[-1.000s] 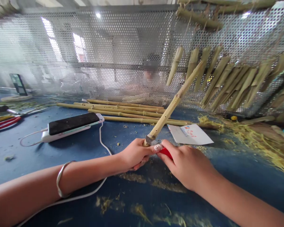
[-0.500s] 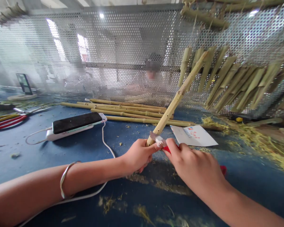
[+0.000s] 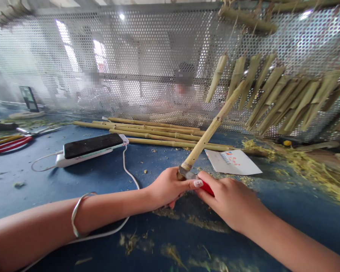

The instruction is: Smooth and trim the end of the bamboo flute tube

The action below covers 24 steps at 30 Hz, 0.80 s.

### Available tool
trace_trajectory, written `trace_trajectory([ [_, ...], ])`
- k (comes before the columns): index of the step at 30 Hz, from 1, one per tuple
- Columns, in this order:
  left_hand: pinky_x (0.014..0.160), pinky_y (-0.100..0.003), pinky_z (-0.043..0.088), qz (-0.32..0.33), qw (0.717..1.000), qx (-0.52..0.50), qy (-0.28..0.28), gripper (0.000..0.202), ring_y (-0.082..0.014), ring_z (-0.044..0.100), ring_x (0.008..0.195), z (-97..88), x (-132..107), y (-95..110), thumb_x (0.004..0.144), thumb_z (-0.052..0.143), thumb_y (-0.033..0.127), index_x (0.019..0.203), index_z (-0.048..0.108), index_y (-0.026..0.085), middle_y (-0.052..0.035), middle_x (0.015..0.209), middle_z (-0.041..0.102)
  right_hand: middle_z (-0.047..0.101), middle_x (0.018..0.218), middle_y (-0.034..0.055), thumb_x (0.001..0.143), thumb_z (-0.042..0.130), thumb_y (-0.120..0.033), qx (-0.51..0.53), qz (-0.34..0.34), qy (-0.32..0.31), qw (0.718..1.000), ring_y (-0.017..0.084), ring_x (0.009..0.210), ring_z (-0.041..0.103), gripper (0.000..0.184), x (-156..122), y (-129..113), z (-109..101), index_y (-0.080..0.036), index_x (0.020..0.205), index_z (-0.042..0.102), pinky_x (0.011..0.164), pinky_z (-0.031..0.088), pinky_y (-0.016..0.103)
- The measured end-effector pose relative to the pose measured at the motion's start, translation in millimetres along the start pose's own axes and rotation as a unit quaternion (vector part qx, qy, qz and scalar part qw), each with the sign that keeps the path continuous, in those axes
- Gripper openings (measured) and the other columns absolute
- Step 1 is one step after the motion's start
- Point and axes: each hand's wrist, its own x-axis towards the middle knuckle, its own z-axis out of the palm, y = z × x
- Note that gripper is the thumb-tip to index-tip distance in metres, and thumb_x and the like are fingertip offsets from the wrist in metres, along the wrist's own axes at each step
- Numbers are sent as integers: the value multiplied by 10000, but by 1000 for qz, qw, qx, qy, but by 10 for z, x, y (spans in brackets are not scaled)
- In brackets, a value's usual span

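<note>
- The left hand (image 3: 166, 187) rests on the blue worktop (image 3: 59, 181). Its grip is clenched round the lower end of the bamboo stick (image 3: 212, 126).
- The bamboo stick stands tilted. Its lower end sits in the left hand near the middle of the worktop, and its upper end leans away to the right, in front of the perforated screen (image 3: 130, 56).
- The right hand (image 3: 232, 202) lies just right of the left hand. Its grip is closed on the red-handled knife (image 3: 208, 187).
- The knife blade lies against the lower end of the bamboo stick, just above the left hand. The left thumb lies on the knife where blade meets handle.
- A metal bracelet (image 3: 79, 211) sits on the left wrist.
- A phone (image 3: 92, 145) lies on a white power bank to the left, well apart from the hands. A white cable (image 3: 129, 172) runs from it and passes under the left forearm.
- Loose bamboo lengths (image 3: 153, 132) lie flat in a row at the foot of the perforated screen.
- A paper card (image 3: 234, 161) lies flat just right of the bamboo stick.
- Cut bamboo pieces (image 3: 286, 98) hang on the screen at right, with shavings (image 3: 314, 170) heaped on the worktop below them.
</note>
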Motion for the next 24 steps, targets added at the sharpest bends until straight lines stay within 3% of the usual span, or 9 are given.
trace_trajectory([
  [7, 257, -163, 257, 16, 999, 11, 39, 404, -43, 323, 283, 36, -4, -71, 648, 566, 547, 714, 378, 196, 116, 427, 341, 622, 526, 27, 848, 365, -346, -6, 12, -9, 1000, 200, 465, 590, 206, -8, -8, -28, -214, 837, 524, 397, 189, 251],
  [16, 436, -184, 220, 77, 994, 7, 73, 336, -41, 272, 478, 78, 9, -112, 718, 541, 471, 703, 398, 167, 84, 526, 304, 605, 558, 12, 852, 332, -414, 38, 31, -74, 996, 214, 525, 599, 228, 1, 29, -87, -245, 798, 475, 406, 254, 251],
  [24, 483, -201, 231, 92, 990, 4, 103, 332, -60, 288, 548, 65, -27, -129, 712, 542, 473, 744, 434, 160, 65, 585, 338, 613, 610, 24, 862, 272, -441, 61, 38, -76, 995, 231, 580, 606, 260, 26, 37, -65, -242, 790, 422, 438, 294, 281],
])
